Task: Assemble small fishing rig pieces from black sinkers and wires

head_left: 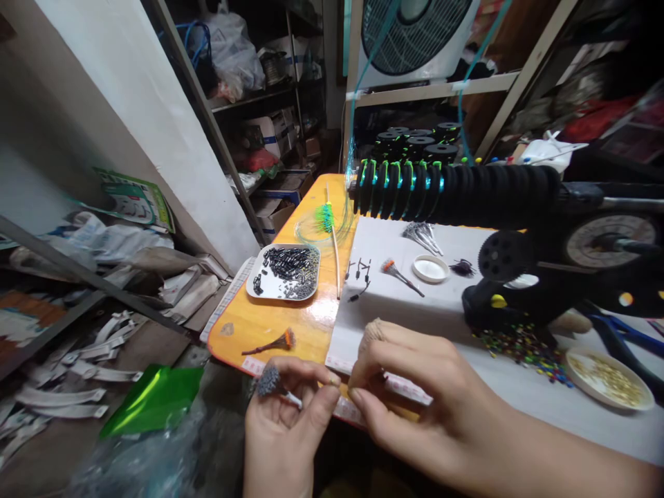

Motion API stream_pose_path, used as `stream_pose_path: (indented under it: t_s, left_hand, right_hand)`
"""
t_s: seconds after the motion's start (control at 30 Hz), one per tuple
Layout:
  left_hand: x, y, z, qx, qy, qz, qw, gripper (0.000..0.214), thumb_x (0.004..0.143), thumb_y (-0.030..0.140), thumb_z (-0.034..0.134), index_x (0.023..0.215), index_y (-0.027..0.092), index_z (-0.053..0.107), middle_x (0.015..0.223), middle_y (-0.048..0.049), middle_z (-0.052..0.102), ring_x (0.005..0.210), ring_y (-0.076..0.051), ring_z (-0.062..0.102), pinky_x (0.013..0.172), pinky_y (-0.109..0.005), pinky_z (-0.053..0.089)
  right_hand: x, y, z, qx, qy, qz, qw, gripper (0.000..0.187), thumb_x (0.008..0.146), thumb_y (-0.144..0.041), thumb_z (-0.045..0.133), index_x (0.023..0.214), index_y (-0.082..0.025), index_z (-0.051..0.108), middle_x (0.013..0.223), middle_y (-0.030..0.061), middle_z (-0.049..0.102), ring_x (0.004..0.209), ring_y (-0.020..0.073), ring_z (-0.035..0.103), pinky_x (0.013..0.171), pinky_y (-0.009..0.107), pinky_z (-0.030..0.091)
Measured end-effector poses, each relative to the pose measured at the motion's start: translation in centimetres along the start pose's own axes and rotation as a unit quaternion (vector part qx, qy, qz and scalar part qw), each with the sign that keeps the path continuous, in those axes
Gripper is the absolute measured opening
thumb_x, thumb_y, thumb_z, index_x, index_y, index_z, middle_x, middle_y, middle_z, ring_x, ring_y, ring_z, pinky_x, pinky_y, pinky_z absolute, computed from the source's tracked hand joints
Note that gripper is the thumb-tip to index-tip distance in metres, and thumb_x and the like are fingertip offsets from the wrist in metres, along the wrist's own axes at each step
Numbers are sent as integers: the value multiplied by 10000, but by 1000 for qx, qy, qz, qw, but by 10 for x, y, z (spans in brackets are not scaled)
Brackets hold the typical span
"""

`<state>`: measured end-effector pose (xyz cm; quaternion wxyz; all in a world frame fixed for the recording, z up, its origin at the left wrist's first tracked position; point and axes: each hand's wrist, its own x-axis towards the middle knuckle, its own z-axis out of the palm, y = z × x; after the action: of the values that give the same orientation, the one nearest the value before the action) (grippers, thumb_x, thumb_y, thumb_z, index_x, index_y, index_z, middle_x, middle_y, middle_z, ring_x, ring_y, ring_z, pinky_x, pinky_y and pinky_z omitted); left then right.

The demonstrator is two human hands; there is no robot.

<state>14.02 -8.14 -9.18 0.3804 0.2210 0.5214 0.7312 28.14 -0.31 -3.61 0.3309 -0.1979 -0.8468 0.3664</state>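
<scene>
My left hand [290, 422] is closed, with a small grey-tipped bristle bundle [268, 382] on a pale stem tucked among its fingers. Its thumb and forefinger pinch together at a tiny thing too small to name. Close beside them, my right hand [415, 373] has its thumb and fingertips drawn together; whatever they hold is hidden. A beige wrap [374, 333] covers one right finger. Just beyond the left hand, an orange-tipped bundle [283, 340] with a dark stem lies on the yellow table [233, 332]. A similar bundle [399, 275] lies on the white sheet [394, 304].
A white tray [283, 298] holds black tubes and small grey bits. Black spools [456, 194] on a machine shaft overhang the table at right. Coloured beads [529, 349] lie beside a dish [640, 407] of gold pieces. A thin wooden stick [335, 266] lies behind.
</scene>
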Motion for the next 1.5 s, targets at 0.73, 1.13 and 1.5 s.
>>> stream_pose_path:
  t_s: [0.73,1.13,1.5]
  left_hand:
    - [0,2,3,11,11,37,999,339,589,284,943,754,224,653,683,36,727,590,-100,643,559,-132,517]
    - [0,1,1,6,-6,24,1000,324,625,260,926,767,225,637,700,42,726,590,-92,642,580,-137,524]
    - [-9,3,13,49,46,102,993,274,601,216,928,742,260,697,690,47,743,566,-83,655,552,-100,521]
  right_hand:
    - [2,1,0,3,12,-9,1000,153,805,-15,604,758,-156,570,721,-9,538,650,88,492,556,180,358]
    - [1,-1,0,2,6,-10,1000,156,799,-9,603,758,-157,569,721,-12,529,635,87,482,545,186,357]
    - [0,14,1,24,16,-43,999,84,898,-111,678,936,-154,739,803,49,677,722,131,600,618,216,454]
